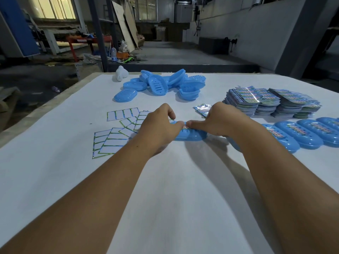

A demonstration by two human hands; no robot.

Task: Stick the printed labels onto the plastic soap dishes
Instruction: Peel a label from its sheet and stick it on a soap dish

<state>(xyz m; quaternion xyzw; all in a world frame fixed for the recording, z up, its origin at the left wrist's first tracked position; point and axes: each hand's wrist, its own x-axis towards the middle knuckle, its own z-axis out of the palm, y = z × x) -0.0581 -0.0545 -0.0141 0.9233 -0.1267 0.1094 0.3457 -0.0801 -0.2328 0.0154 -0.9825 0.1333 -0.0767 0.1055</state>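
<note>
white sheeting covers the long work table (165,198) in a dim workshop, with unlabelled blue dishes (157,85) heaped at the far edge, label stacks (271,101) to the right and stripped backing sheets (117,132) cast off to the left, each within easy reach. at the middle, the left hand (157,129) and right hand (218,120) meet over one soap dish (190,135) lying dome-up, curled fingers steadying its ends while both thumbs press a label (185,127) flat on top, probably smoothing it. finished dishes (302,132) line up just right.

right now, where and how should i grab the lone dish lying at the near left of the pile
Probably take the lone dish by its long sides, coming from above. It lies upside down and flat on the table, apart from the pile, so both long edges look free for thumb and fingers.
</note>
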